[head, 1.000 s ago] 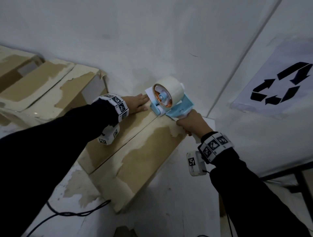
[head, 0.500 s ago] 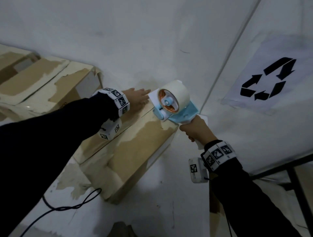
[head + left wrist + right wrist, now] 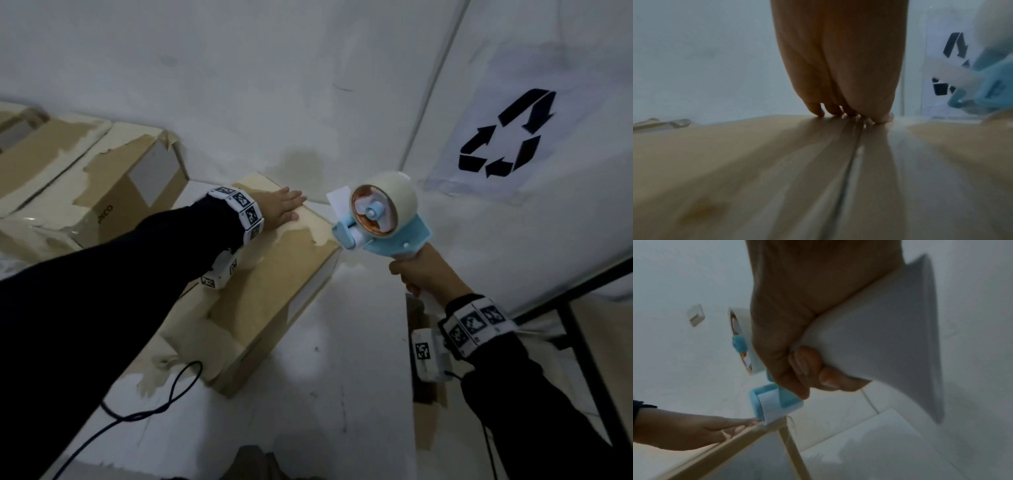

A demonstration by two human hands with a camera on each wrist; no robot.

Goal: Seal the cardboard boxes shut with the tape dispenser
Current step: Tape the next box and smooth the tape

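A brown cardboard box point(image 3: 274, 287) lies on the white table, its top flaps closed along a centre seam point(image 3: 851, 162). My left hand point(image 3: 281, 209) lies flat on the far end of the box top, fingers straight, fingertips point(image 3: 835, 111) pressing by the seam. My right hand point(image 3: 424, 270) grips the white handle point(image 3: 879, 331) of a blue tape dispenser point(image 3: 383, 222) with a roll of pale tape. The dispenser hangs in the air just past the box's far right corner, its blue front roller point(image 3: 772, 402) close to the box edge.
More worn cardboard boxes point(image 3: 78, 178) stand at the left along the white wall. A sheet with a black recycling symbol point(image 3: 507, 133) hangs at the right. A dark cable point(image 3: 147, 407) trails over the table near the box. A black metal frame point(image 3: 582, 342) stands at the right.
The dispenser has come off the box top and moved right and outward past the far corner. My left hand stays flat on the box. The camera view has shifted.
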